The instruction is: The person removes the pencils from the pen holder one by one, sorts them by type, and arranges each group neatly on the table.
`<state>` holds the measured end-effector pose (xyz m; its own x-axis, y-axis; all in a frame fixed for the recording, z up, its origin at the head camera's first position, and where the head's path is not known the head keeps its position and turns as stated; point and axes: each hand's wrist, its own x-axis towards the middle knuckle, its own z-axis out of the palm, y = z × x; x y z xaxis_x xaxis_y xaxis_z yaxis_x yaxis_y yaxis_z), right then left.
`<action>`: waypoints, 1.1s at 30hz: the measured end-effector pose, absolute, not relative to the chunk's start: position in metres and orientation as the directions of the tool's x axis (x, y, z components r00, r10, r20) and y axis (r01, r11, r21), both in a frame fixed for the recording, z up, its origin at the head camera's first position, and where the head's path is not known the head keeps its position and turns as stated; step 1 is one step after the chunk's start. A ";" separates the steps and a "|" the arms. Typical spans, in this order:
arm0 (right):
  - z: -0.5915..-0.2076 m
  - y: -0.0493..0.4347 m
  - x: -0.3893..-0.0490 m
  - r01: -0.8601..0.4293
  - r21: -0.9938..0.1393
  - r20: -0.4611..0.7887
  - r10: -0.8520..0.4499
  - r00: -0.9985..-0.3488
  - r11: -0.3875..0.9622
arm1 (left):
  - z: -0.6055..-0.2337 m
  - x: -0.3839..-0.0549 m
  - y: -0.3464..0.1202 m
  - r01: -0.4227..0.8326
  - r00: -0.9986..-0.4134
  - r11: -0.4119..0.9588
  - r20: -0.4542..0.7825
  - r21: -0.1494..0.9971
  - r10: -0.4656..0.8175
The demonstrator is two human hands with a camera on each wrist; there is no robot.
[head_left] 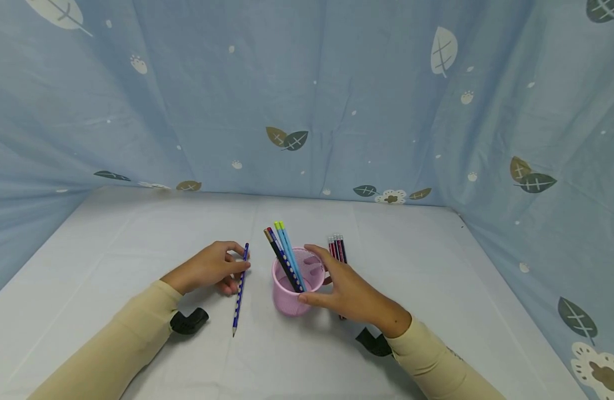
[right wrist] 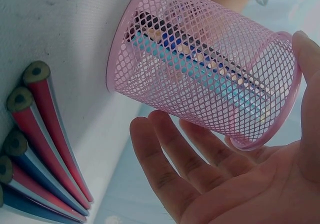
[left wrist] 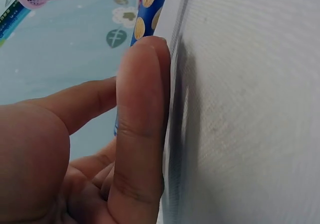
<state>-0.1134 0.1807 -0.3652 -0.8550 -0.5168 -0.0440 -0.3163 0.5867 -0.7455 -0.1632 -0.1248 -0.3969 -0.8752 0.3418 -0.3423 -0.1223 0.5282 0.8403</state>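
My left hand (head_left: 207,271) pinches a blue pencil with pale dots (head_left: 239,300) between thumb and fingers. The pencil's sharpened tip points toward me, low over the white table. In the left wrist view, the fingers partly hide the dotted pencil (left wrist: 145,15). Right of it stands a pink mesh pencil cup (head_left: 286,304), held at the rim by my right hand (head_left: 351,289). Light blue pencils (head_left: 288,247), a dark pencil and a dotted blue one lean inside the cup toward the far left. In the right wrist view, several fingertips stay apart from the mesh wall (right wrist: 200,84).
Several red and dark striped pencils (head_left: 339,249) lie together on the white table (head_left: 177,222) right of the cup, partly hidden by my right hand. In the right wrist view, their blunt ends (right wrist: 20,99) show close by. A blue leaf-print curtain (head_left: 307,100) hangs behind the table.
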 end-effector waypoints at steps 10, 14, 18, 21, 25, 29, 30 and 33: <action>-0.365 0.180 -0.113 -0.312 -0.734 -0.053 -0.509 -0.859 0.603 | -0.398 -0.163 -0.123 -0.132 -0.900 0.581 -0.342 0.803 0.269; -0.364 0.181 -0.113 -0.311 -0.734 -0.051 -0.506 -0.861 0.603 | -0.397 -0.163 -0.122 -0.107 -0.914 0.622 -0.322 0.776 0.245; -0.364 0.180 -0.113 -0.314 -0.734 -0.048 -0.507 -0.860 0.602 | -0.398 -0.163 -0.123 -0.077 -0.924 0.659 -0.302 0.748 0.234; -0.364 0.180 -0.113 -0.316 -0.733 -0.045 -0.506 -0.861 0.602 | -0.397 -0.162 -0.124 -0.038 -0.936 0.686 -0.266 0.726 0.229; -0.364 0.180 -0.113 -0.315 -0.733 -0.044 -0.505 -0.862 0.602 | -0.397 -0.162 -0.125 -0.010 -0.946 0.704 -0.235 0.710 0.224; -0.365 0.180 -0.113 -0.317 -0.735 -0.046 -0.510 -0.859 0.600 | -0.397 -0.163 -0.124 0.003 -0.949 0.722 -0.227 0.691 0.221; -0.365 0.180 -0.113 -0.318 -0.736 -0.046 -0.513 -0.857 0.597 | -0.396 -0.163 -0.124 0.011 -0.952 0.731 -0.217 0.683 0.217; -0.365 0.181 -0.114 -0.321 -0.738 -0.041 -0.515 -0.856 0.594 | -0.391 -0.163 -0.124 0.049 -0.967 0.743 -0.155 0.668 0.204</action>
<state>-0.1135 0.1806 -0.3650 -0.8564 -0.5147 -0.0413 -0.3212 0.5937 -0.7378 -0.1630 -0.1236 -0.3911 -0.9666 0.2037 -0.1553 0.0492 0.7426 0.6680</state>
